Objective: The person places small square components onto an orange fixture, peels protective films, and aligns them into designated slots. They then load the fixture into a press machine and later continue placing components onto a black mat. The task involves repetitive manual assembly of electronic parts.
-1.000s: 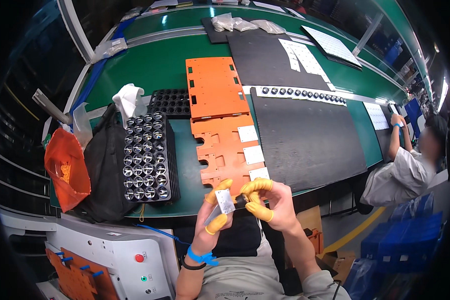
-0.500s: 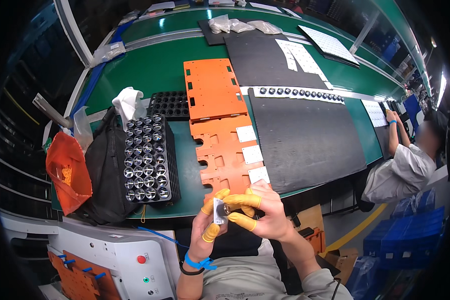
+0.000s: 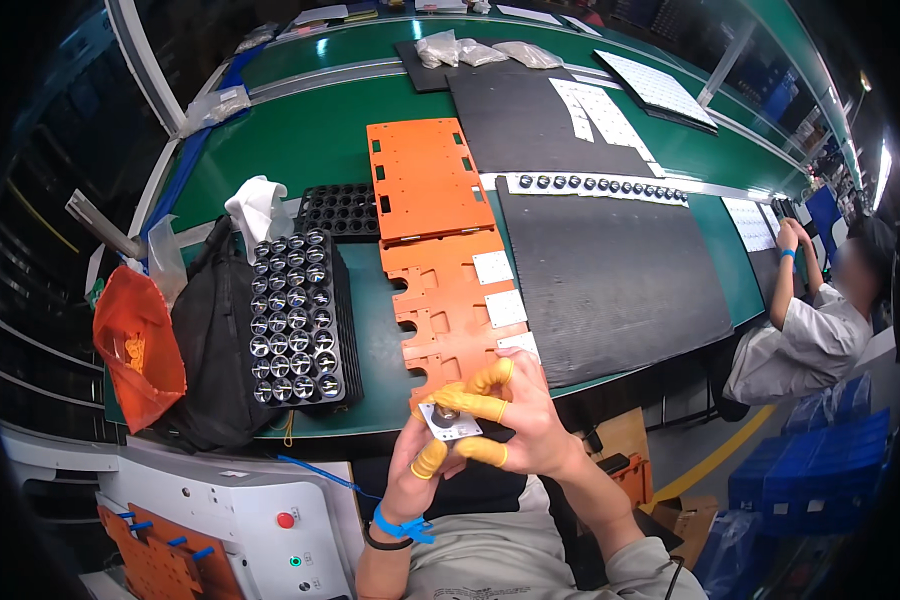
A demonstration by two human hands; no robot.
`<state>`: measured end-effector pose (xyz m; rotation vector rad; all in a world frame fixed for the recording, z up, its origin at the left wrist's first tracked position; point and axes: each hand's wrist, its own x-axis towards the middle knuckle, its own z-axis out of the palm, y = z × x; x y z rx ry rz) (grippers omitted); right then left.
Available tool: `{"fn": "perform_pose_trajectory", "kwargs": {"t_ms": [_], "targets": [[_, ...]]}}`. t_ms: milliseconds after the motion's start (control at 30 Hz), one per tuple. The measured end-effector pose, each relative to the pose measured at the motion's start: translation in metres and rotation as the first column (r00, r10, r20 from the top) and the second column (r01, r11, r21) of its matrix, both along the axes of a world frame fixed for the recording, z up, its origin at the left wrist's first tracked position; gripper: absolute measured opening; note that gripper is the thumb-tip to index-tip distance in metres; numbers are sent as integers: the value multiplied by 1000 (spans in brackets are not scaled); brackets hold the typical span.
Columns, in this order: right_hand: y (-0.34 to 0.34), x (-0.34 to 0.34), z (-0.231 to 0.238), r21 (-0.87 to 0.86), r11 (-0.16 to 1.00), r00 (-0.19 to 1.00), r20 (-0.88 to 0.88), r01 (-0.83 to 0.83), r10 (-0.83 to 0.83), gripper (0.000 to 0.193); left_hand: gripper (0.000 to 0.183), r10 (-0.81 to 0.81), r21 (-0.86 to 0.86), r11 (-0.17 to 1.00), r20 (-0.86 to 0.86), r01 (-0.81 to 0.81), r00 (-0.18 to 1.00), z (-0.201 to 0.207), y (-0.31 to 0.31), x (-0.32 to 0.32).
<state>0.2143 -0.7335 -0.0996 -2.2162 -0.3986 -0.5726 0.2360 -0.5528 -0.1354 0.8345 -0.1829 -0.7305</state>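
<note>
My left hand [image 3: 417, 462], with yellow finger cots and a blue wrist strap, pinches a small white square plate [image 3: 461, 429] by its edge, just in front of the bench. Fingers of my right hand [image 3: 526, 418], also in yellow cots, close round a dark round lens-like piece [image 3: 444, 414] against the plate's face. Whether the piece is fixed to the plate cannot be seen. Beyond my hands lies an orange fixture [image 3: 440, 335] with cut-outs, bearing several white square plates [image 3: 492, 267] along its right side. The plate nearest me is partly hidden by my right hand.
To the left stand stacked black trays [image 3: 342, 350] of shiny round lenses, a black bag [image 3: 195, 350] and an orange bag [image 3: 160, 385]. A black mat [image 3: 620, 280] lies right, below a row of lenses on a white strip [image 3: 600, 190]. A co-worker [image 3: 805, 330] sits at far right.
The plate has tilted from nearly edge-on to show its face, with the round piece on it. My right fingers have shifted slightly up and round it. The co-worker's hands moved a little.
</note>
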Motion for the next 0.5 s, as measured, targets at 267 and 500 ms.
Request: {"fn": "perform_pose_trajectory", "kwargs": {"t_ms": [267,500], "targets": [[6,1,-15,-66,989,989,84,130,-124,49,59,-51,26,998,31,51,998,-18,0,2],[3,1,-25,-26,991,989,79,127,-125,46,51,225,237,914,384,-331,896,-12,-7,11]]}}
